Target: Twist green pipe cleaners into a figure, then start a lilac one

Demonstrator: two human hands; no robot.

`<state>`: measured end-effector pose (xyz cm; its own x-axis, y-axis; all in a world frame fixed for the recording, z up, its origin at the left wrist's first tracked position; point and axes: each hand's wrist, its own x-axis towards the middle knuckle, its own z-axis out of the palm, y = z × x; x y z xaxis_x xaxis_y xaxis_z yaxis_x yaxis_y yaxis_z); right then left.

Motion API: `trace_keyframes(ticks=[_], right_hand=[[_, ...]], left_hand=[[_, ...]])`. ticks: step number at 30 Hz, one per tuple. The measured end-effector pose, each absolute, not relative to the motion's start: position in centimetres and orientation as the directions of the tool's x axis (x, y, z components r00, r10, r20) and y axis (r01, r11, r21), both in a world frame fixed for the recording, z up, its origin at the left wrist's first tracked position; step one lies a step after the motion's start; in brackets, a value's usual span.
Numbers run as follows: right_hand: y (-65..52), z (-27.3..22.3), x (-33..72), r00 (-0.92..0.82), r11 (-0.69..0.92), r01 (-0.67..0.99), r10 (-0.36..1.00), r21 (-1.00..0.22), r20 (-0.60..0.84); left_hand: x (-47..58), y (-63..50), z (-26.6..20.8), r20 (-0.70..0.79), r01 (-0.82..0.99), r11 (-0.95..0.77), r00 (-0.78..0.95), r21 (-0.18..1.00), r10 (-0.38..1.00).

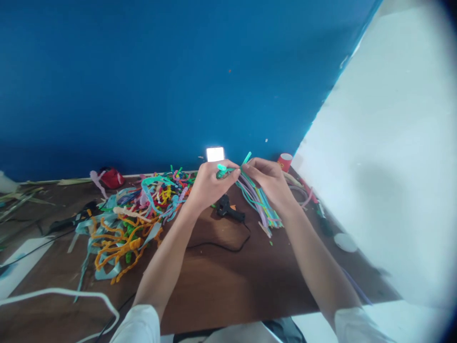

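Note:
Above the table, my left hand (217, 183) is closed around a green pipe cleaner (222, 170), with a coiled part of it showing by the thumb. My right hand (266, 176) pinches the same green fuzzy stem close to the left fingertips, and one end sticks up between the hands. Behind and below the right hand lies a bundle of straight pastel pipe cleaners (262, 209). Beneath the hands a black glue gun (228, 208) rests on the table, its cord curving toward the left.
A heap of bent, colourful pipe cleaners (139, 214) covers the table's left part. A lit phone (214, 154) stands by the blue wall. At right are a red cup (285, 162) and a white disc (345, 242). A second black glue gun (73, 219) lies left; a white cable (64, 291) crosses the front-left.

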<state>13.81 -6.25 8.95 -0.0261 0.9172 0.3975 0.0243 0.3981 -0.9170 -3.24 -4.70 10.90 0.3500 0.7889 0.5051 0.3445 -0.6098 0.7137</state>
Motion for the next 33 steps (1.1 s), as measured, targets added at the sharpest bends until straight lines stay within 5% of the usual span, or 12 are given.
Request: trace_keyframes(ticks=[3, 6, 10, 15, 22, 25, 30, 33], right_hand=[[-6.6, 9.2, 14.3, 0.067, 0.639, 0.24, 0.74, -0.731, 0.669], [-6.7, 9.3, 15.0, -0.026, 0.771, 0.409, 0.544, -0.488, 0.838], [-6.3, 9.2, 16.0, -0.256, 0.82, 0.512, 0.43, -0.256, 0.866], [-5.9, 8.6, 16.4, -0.358, 0.809, 0.551, 0.451, -0.206, 0.817], [-6.5, 8.8, 15.0, -0.279, 0.652, 0.706, 0.614, -0.276, 0.738], [-6.3, 8.7, 14.8, -0.189, 0.584, 0.704, 0.704, -0.405, 0.685], [-5.7, 8.5, 14.3, -0.087, 0.487, 0.353, 0.867, -0.799, 0.491], [-5.8, 8.9, 13.9, -0.08, 0.338, 0.095, 0.94, -0.936, 0.332]], left_hand=[[-3.2, -4.4, 10.8, 0.466, 0.177, -0.539, 0.331, 0.824, 0.821], [-3.2, -4.2, 10.6, 0.349, 0.061, -0.392, 0.343, 0.918, 0.872], [-3.4, -4.1, 10.5, 0.221, 0.052, -0.259, 0.379, 0.964, 0.899], [-3.5, -4.0, 10.6, 0.245, 0.111, -0.31, 0.39, 0.944, 0.888], [-3.2, -4.4, 10.6, 0.415, 0.326, -0.535, 0.372, 0.779, 0.83], [-2.8, -4.8, 10.5, 0.507, 0.468, -0.627, 0.37, 0.622, 0.779], [-2.4, -4.6, 9.4, 0.665, 0.648, -0.738, 0.47, 0.187, 0.581], [-2.4, -4.3, 8.9, 0.701, 0.643, -0.759, 0.492, 0.108, 0.516]])
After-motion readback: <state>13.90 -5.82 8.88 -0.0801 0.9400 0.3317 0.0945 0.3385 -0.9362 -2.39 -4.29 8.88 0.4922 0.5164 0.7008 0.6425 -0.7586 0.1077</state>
